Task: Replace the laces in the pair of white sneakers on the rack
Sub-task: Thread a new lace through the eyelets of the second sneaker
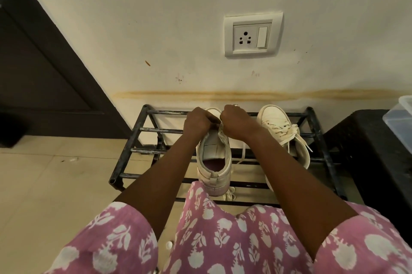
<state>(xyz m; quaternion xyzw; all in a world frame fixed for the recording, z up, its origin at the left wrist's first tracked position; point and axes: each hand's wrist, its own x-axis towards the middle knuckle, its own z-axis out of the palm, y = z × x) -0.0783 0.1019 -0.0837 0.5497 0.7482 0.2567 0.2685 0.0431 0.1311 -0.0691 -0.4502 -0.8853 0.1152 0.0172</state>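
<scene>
Two white sneakers stand on a black metal rack (142,129) against the wall. The left sneaker (214,162) is in the middle of the rack with its tongue bare. Over its front part, my left hand (197,123) and my right hand (236,123) are both curled, pinching its white lace (243,153). A loose end of that lace hangs down beside the shoe. The right sneaker (283,131) stands apart to the right, still laced and tied. What look like folded white laces (229,195) lie on the rack below the left sneaker's heel.
A wall socket (253,33) is above the rack. A dark door (40,61) stands at the left, a black stand (367,151) with a clear plastic box (401,115) at the right. Beige floor tiles lie left of the rack.
</scene>
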